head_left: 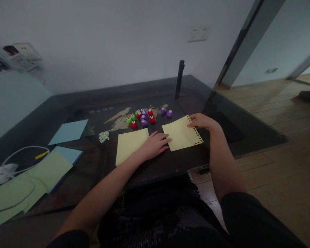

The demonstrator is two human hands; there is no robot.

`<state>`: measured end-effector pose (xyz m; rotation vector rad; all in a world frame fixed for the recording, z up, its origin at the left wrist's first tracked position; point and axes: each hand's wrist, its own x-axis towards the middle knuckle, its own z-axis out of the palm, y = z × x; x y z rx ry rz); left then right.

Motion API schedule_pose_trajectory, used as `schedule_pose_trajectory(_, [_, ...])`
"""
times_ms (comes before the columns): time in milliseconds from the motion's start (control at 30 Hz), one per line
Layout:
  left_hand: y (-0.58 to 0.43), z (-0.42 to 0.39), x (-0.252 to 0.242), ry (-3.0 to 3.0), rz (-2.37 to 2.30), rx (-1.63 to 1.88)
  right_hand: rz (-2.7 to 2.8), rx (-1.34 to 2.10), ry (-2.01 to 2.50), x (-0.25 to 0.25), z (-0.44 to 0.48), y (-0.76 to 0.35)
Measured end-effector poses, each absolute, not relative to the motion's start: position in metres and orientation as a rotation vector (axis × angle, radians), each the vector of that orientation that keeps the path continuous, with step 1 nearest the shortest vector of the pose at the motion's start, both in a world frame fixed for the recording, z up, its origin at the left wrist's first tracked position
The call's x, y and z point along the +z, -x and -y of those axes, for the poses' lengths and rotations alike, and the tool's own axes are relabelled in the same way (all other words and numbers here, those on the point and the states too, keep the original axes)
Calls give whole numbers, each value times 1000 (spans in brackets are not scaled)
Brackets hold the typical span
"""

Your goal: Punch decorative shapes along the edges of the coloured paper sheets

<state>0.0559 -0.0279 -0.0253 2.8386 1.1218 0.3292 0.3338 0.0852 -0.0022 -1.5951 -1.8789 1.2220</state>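
Note:
Two pale yellow paper sheets lie on a dark glass table (67,103). My left hand (155,144) lies flat with fingers stretched out, between the left sheet (129,146) and the right sheet (182,132), its fingertips touching the right sheet's near edge. This right sheet has a punched decorative border along its right side. My right hand (201,121) pinches its far right corner. Just behind the sheets stands a cluster of several small craft punches (144,117) in green, red and purple.
A dark upright post (180,79) stands at the table's back. Light blue sheets (68,132) and pale green sheets (28,186) lie at the left, with a white cable (23,151) and a white device (0,174). Wooden floor lies to the right.

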Motion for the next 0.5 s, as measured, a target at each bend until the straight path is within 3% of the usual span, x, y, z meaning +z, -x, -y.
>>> schedule_pose_trajectory(500, [-56,28,-25,-2845,-1124,319,1797,1029,1600,1,-82,-327])
